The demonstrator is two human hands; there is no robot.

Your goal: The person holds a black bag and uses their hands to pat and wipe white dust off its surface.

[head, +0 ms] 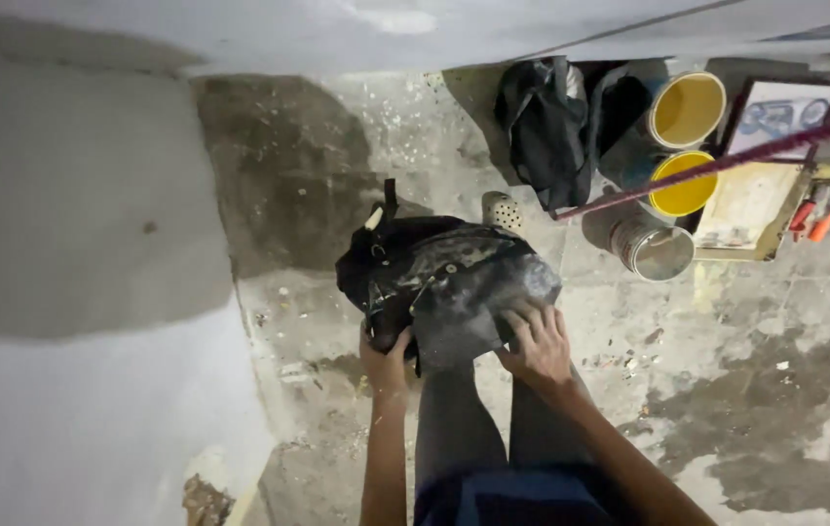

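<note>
- Dark trouser legs [478, 429] are filling the bottom of the view, standing on the stained concrete floor [775, 390], with both forearms reaching forward above them.
- Left hand [386, 362] is gripping the lower left edge of a black, dust-smeared bag [439, 282], its fingers curled under and clamped on the fabric.
- Right hand [537, 346] is lying on the bag's lower right corner, its fingers [532, 319] spread slightly apart and pressing flat against the cloth rather than closing around it.
- That bag is being held up in front of the knees, above the floor, near the middle of the view; a strap is sticking up at its top left.
- Just behind the bag, a small pale perforated cup [503, 209] is standing on the floor.
- Farther back, a second black bag [544, 127] is slumping against the wall.
- To its right, two buckets with yellow insides [688, 109] are lying beside each other, and a grey metal tin [657, 248] is sitting just below them.
- A reddish cord [727, 164] is stretching diagonally across the buckets.
- A framed picture [777, 115] and a flat yellowish board [748, 209] are resting at the far right, with red-handled tools [812, 220] beside them.
- A pale plastered wall [74, 244] is running down the left side.
</note>
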